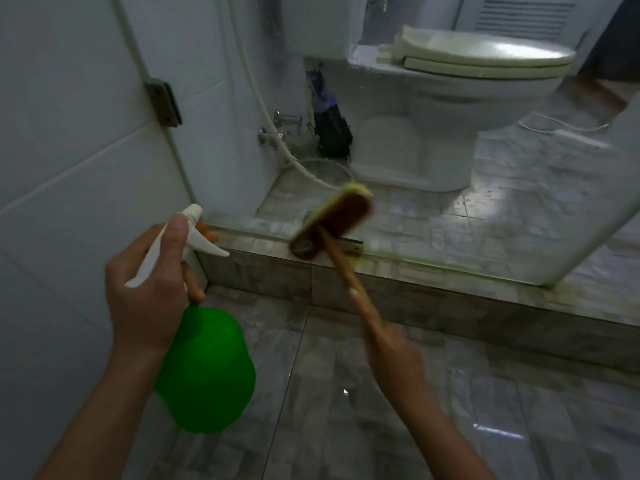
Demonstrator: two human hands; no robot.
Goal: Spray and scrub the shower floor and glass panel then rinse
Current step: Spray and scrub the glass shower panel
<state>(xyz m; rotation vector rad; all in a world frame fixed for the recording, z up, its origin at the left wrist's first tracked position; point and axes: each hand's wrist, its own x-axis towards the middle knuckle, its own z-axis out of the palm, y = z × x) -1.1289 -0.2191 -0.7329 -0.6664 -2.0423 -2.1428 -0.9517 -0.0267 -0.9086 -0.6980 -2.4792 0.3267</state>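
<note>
Spray bottle, green; left hand grip clamped on its neck. Right hand clamped on brush, head blurred by glass panel foot. Scrubbing, likely; next: firm strokes along glass.

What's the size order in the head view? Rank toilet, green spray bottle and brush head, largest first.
1. toilet
2. green spray bottle, helped by nearness to the camera
3. brush head

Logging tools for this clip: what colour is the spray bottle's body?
The spray bottle is bright green, trigger head white; head view.
</note>
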